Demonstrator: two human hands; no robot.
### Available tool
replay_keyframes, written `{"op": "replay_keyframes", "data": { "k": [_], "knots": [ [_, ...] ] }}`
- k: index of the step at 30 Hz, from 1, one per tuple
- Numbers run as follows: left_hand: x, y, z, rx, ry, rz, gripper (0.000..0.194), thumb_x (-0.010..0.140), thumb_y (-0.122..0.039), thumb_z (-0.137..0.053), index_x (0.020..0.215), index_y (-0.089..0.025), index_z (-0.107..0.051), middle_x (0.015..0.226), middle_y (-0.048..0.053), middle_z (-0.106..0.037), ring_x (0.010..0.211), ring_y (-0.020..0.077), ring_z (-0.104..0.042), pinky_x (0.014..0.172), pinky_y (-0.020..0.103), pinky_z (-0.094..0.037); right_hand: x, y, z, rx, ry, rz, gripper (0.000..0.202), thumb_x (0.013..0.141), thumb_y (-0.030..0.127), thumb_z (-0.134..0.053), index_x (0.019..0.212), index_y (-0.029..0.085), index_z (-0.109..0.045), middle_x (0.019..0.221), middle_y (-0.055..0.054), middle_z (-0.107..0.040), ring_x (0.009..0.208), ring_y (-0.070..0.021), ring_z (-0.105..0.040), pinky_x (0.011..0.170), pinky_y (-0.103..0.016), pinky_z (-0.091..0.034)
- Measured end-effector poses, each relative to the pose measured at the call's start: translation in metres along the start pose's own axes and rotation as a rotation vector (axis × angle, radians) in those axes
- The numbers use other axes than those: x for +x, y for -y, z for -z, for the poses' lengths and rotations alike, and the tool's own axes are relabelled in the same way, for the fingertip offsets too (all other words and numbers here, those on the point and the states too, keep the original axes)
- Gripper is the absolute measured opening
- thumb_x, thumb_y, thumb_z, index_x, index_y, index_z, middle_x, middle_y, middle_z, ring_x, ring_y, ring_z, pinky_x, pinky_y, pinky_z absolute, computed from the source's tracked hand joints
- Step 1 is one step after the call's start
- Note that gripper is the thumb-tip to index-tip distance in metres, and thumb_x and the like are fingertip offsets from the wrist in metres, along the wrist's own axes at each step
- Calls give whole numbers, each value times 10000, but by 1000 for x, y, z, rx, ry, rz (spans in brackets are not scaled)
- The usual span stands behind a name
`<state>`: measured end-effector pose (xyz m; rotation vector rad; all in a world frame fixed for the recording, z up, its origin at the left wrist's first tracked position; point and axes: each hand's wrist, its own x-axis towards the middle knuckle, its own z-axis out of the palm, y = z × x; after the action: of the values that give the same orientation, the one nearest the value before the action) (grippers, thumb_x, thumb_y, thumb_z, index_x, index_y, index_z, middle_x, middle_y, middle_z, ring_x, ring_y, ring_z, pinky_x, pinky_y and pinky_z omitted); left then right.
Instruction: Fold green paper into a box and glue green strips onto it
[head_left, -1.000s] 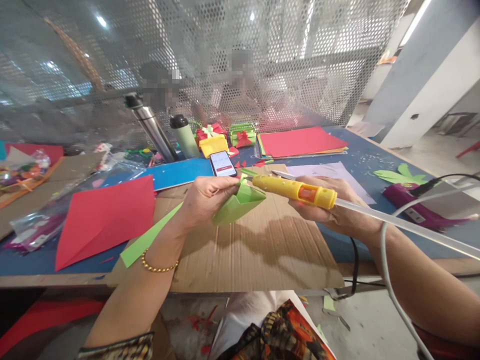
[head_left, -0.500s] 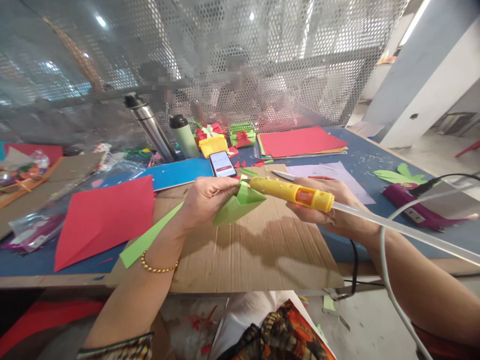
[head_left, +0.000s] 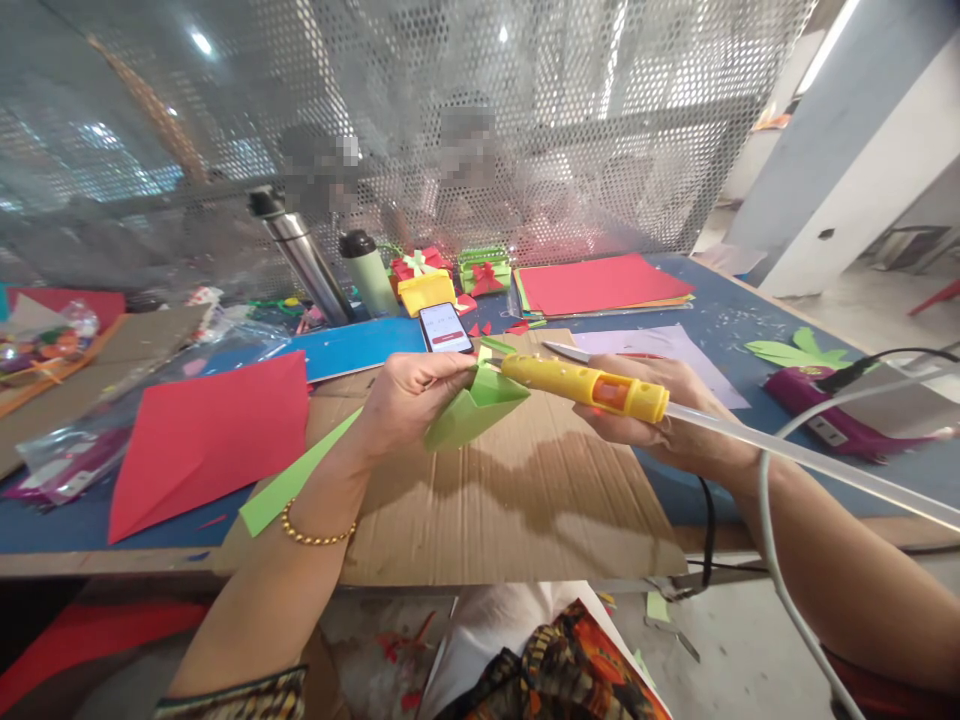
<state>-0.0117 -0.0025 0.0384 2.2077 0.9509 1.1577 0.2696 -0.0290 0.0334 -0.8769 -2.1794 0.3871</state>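
My left hand (head_left: 416,395) pinches a folded light green paper piece (head_left: 476,408) above the brown cardboard (head_left: 525,520). A yellow glue gun (head_left: 585,385) with a long clear glue stick (head_left: 810,465) at its back is gripped by my right hand (head_left: 660,405); the fingers are partly hidden behind it. Its nozzle meets the upper edge of the green paper near my left fingertips. Under my left wrist lies a green paper strip (head_left: 300,475).
Red paper (head_left: 217,440) and a blue folder (head_left: 352,347) lie left. A phone (head_left: 445,328), two bottles and small paper boxes stand behind. Scissors (head_left: 566,351) and lilac paper (head_left: 705,365) lie right, near a purple power strip (head_left: 832,415) with cables.
The green paper has shifted very slightly in my left hand. Both hands and the glue gun stay almost where they were.
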Motion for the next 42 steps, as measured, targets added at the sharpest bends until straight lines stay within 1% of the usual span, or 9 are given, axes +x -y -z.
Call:
{"op": "replay_keyframes", "data": {
  "k": [5,8,12,18,25,28,31,37,42],
  "knots": [
    [0,-2,1,-20,17,12,433,932,-591,-680,989,-201,-858,995,97,-841,913,241,-795,774,290,-641,-1,-2,0,40,0,-7,330,958,471,-579,741,245,-475,633,36,-486,518,-116,-428,513,-293,-336],
    [0,-3,1,-13,16,17,432,924,-597,-687,972,-204,-860,996,95,-841,925,247,-798,788,296,-643,0,0,1,54,3,-24,329,956,446,-581,723,248,-462,606,45,-467,503,-112,-418,500,-289,-344],
    [0,-2,0,-23,7,13,425,922,-588,-694,967,-201,-861,989,97,-841,903,240,-800,770,284,-638,1,2,3,44,17,-7,277,956,394,-583,740,249,-491,630,37,-502,522,-113,-442,506,-291,-355],
    [0,-1,0,-47,20,25,432,917,-604,-691,953,-208,-861,993,95,-841,918,247,-801,761,278,-637,1,1,2,53,-6,27,300,984,427,-581,758,239,-518,696,21,-536,576,-123,-482,559,-299,-381],
    [1,-1,-2,-89,23,27,430,910,-599,-699,955,-204,-862,999,94,-840,922,249,-796,765,286,-637,0,1,-2,57,-17,25,343,984,442,-561,721,237,-481,669,37,-475,541,-109,-427,538,-291,-346],
    [1,0,-3,-123,27,33,443,898,-612,-708,951,-200,-862,981,96,-841,898,246,-794,747,289,-638,1,1,1,43,-4,2,314,965,420,-577,723,244,-483,668,27,-499,542,-120,-433,540,-301,-349],
    [1,0,-4,-145,31,28,438,899,-609,-710,957,-203,-863,964,95,-841,869,239,-790,726,288,-636,1,1,3,28,9,6,317,969,443,-576,734,246,-493,678,16,-517,561,-130,-460,560,-308,-368],
    [1,-2,-5,-133,25,38,462,889,-639,-704,927,-207,-863,931,84,-841,860,239,-787,727,292,-632,0,2,3,15,22,-4,371,988,493,-558,727,242,-476,683,18,-489,553,-124,-426,552,-306,-354],
    [2,0,-4,-110,63,30,464,923,-612,-676,966,-188,-858,926,93,-836,850,233,-783,743,292,-615,0,4,4,-22,11,11,351,979,464,-572,728,244,-463,669,19,-484,558,-128,-426,555,-306,-359]
  ]
}}
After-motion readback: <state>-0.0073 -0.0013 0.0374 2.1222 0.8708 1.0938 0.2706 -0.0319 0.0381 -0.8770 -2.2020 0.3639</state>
